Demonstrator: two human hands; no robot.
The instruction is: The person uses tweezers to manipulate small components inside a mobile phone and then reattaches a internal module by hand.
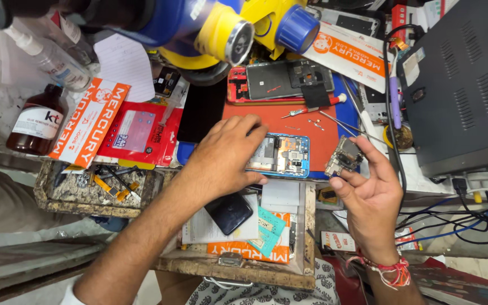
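While the left hand (221, 161) lies flat, fingers spread, on the opened blue phone (280, 155) at the near edge of the red mat (289, 121), the right hand (368, 189) pinches a small circuit board (344, 157) just beside it. Steady pressure on the phone and an edge-only grip on the board suit this step. Free room is scarce: screwdriver (312, 106), tweezers (343, 121) and open drawer (238, 265) crowd the table.

Cluttered workbench (7, 121); open wooden drawer (238, 270); bright, even light.
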